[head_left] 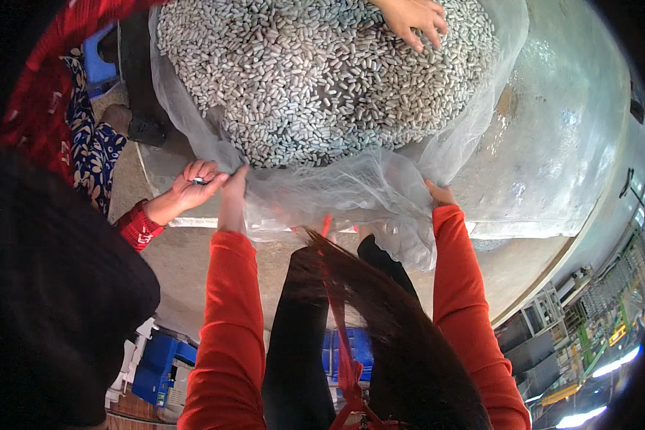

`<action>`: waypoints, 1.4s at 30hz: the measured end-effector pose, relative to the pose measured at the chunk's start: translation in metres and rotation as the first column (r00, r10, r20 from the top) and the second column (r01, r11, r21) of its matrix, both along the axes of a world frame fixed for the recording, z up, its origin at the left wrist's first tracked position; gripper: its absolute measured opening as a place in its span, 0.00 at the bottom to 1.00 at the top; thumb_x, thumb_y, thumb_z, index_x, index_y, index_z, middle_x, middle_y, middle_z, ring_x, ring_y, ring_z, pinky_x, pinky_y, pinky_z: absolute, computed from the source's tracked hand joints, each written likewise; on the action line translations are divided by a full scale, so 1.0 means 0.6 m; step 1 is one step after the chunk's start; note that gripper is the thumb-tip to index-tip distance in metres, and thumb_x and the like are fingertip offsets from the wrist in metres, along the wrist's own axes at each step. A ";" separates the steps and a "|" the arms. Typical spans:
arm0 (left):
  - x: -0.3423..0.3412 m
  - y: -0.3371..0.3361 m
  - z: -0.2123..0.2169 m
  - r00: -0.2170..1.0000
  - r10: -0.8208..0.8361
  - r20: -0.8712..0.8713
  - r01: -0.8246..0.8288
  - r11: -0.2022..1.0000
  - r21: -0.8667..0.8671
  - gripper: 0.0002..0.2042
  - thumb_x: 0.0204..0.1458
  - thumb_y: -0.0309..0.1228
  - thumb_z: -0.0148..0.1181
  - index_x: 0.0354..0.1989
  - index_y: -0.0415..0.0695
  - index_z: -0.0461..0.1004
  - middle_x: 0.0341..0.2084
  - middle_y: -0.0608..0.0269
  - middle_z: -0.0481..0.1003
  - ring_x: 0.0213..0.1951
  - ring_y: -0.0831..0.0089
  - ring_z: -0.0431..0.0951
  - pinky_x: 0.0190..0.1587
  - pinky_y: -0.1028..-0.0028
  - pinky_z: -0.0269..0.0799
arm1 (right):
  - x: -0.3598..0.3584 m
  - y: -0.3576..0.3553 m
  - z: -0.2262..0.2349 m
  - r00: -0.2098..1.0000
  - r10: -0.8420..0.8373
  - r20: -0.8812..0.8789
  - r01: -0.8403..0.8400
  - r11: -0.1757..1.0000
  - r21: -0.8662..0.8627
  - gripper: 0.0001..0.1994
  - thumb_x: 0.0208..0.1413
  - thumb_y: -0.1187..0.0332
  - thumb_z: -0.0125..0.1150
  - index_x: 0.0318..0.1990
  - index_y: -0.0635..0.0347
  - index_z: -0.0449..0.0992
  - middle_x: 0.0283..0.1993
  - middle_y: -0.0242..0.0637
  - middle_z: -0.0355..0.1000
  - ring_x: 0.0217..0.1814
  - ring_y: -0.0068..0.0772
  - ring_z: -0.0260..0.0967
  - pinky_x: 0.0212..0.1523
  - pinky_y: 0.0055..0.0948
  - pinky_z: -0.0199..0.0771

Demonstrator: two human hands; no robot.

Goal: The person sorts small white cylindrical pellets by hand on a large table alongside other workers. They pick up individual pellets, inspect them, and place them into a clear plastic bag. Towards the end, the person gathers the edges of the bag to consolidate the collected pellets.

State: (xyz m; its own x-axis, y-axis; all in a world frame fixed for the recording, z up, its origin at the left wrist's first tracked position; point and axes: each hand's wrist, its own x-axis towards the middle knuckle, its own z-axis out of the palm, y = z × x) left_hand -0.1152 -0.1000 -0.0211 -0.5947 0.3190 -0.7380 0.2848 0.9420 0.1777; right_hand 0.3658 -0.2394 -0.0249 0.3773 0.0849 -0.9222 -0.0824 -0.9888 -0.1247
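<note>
A heap of small whitish-grey oval pieces [287, 72], cocoon-like in shape, lies spread on a sheet of thin white mesh netting [330, 186]. My left hand [234, 188] is closed on the netting's near edge, below the left side of the heap. Farther right, my right hand [441, 194] grips the same near edge, its fingers partly hidden by the mesh. Between my hands the netting hangs in loose folds over the table's front side.
A co-worker in red sleeves is at my left. One of their hands [196, 184], close beside my left hand, pinches a small piece; their other hand [416, 21] reaches over the heap. The smooth grey table [545, 136] extends right. Blue plastic stools [155, 369] stand below.
</note>
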 end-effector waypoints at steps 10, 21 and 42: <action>0.081 -0.010 0.174 0.905 -0.092 0.416 -0.132 0.869 0.478 0.21 0.50 0.22 0.49 0.55 0.35 0.58 0.50 0.59 0.65 0.50 0.70 0.65 0.55 0.72 0.55 | -0.012 0.021 0.228 0.757 0.106 0.645 -0.374 0.879 0.295 0.25 0.42 0.62 0.58 0.45 0.72 0.69 0.35 0.50 0.72 0.40 0.39 0.69 0.39 0.29 0.66; 0.056 -0.002 0.232 0.920 -0.056 0.389 -0.075 0.946 0.315 0.15 0.49 0.21 0.48 0.47 0.39 0.62 0.31 0.67 0.69 0.29 0.79 0.68 0.31 0.77 0.66 | -0.196 0.112 0.611 0.825 -0.315 -0.470 0.507 0.780 0.366 0.19 0.44 0.74 0.48 0.47 0.67 0.68 0.42 0.34 0.69 0.44 0.27 0.63 0.46 0.22 0.60; 0.069 0.010 0.268 0.939 -0.051 0.341 -0.063 0.947 0.316 0.19 0.47 0.23 0.49 0.50 0.35 0.62 0.44 0.58 0.70 0.43 0.68 0.70 0.46 0.71 0.64 | -0.062 -0.033 0.478 0.889 -0.386 -0.245 0.439 0.871 0.221 0.17 0.49 0.69 0.58 0.45 0.68 0.70 0.46 0.37 0.69 0.46 0.29 0.66 0.44 0.29 0.66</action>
State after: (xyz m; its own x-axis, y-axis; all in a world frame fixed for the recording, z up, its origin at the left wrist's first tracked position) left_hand -0.0738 -0.0941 0.1398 -0.3280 0.5676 -0.7551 0.1475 0.8203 0.5526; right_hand 0.3286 -0.2592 0.2621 0.2544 0.2085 -0.9444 -0.5229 -0.7918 -0.3157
